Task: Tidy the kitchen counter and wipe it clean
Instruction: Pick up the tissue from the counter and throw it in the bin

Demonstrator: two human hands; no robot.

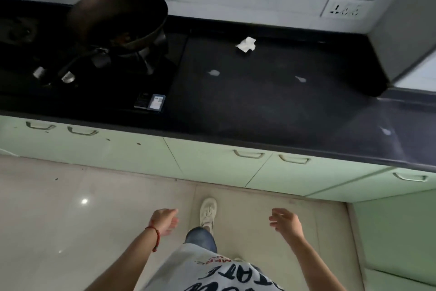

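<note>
A black kitchen counter (259,106) runs across the view above pale green cabinets. A crumpled white tissue (246,44) lies near the back wall. Small white scraps lie on the counter: one (214,73) in the middle, one (301,79) to its right, one (385,130) near the right front edge. My left hand (165,220), with a red string on the wrist, and my right hand (286,221) hang low over the floor, well short of the counter. Both are empty with loosely curled, parted fingers.
A dark wok (118,18) sits on the gas stove (82,71) at the left, its handle pointing forward. A small blue and black box (151,101) lies by the stove's front corner. A wall socket (345,8) is at the back right. My shoe (208,211) is on the tiled floor.
</note>
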